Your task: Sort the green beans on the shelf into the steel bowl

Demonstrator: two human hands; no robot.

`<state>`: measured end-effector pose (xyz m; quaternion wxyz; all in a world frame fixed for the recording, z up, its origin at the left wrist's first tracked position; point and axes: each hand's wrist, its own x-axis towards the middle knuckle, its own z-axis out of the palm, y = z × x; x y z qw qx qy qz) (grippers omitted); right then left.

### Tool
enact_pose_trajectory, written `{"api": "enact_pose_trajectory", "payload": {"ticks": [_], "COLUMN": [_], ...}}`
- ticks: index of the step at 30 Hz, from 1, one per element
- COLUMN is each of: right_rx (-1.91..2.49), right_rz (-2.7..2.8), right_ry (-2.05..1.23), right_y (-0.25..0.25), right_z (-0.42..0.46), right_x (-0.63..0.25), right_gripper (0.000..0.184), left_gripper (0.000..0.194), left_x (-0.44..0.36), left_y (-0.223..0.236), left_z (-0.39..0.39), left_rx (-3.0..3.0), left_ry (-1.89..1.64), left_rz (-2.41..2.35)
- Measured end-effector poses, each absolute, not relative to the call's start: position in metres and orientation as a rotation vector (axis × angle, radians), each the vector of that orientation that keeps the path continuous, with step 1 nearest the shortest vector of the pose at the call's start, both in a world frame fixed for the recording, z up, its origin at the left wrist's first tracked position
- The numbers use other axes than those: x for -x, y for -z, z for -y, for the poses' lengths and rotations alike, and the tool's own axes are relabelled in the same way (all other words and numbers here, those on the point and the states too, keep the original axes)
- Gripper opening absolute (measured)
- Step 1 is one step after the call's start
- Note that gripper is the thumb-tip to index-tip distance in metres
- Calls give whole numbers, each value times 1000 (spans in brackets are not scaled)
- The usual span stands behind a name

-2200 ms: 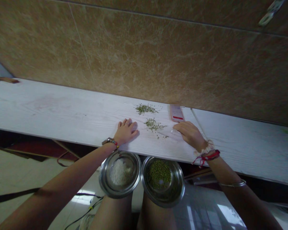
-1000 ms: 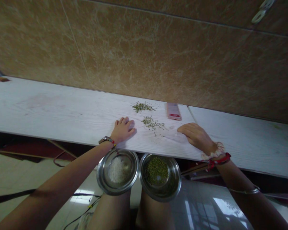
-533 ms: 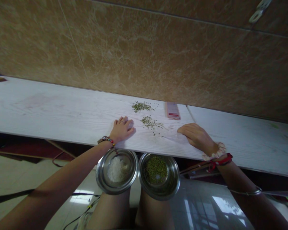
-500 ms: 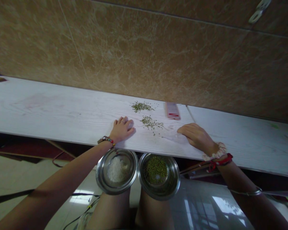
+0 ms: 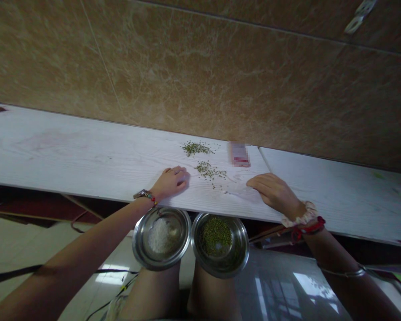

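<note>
My left hand (image 5: pixel 171 182) rests palm down on the white wooden board (image 5: pixel 70 156), its fingers loosely bent, the thumb a little apart, and nothing seen in it. It lies just left of a small scatter of green mung beans (image 5: pixel 207 170); a second patch of mung beans (image 5: pixel 195 148) lies behind that. Further right, my right hand (image 5: pixel 270 189) is pinched low over the board. A faint, see-through thing (image 5: pixel 238 191) reaches left from its fingertips; I cannot make out its kind.
Before the board's front edge, above my knees, are a steel bowl (image 5: pixel 138 249) with white grains, perhaps rice, and a steel bowl (image 5: pixel 242 254) with mung beans. A small blurred packet (image 5: pixel 239 154) lies near the brown marbled wall (image 5: pixel 187 71).
My left hand's fingers have drawn in from a wider spread, nearer to the beans. The right hand keeps its pinch in nearly the same place. The view has shifted slightly.
</note>
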<state>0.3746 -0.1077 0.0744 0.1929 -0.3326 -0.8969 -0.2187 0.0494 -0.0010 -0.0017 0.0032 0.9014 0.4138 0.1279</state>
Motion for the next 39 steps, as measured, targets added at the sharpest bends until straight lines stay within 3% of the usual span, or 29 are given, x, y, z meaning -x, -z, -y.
{"api": "enact_pose_trajectory", "payload": {"ticks": [6,20,39], "right_rx": [938,1066,1114], "right_rz": [2535,2570,2572], "right_ry": [588,542,632], "right_y": [-77,-77,-81], "right_z": [111,114,124], "right_x": [-375,-380,-378], "right_gripper": [29,36,30], "left_gripper": [29,23,24], "left_x": [-43,-45,-45], "left_y": [7,3,3], "left_z": [-3,2,2], "left_rx": [-2851,-2793,-2756], "left_ry": [-543,-574,-577], "left_rz": [-885,-961,-979]}}
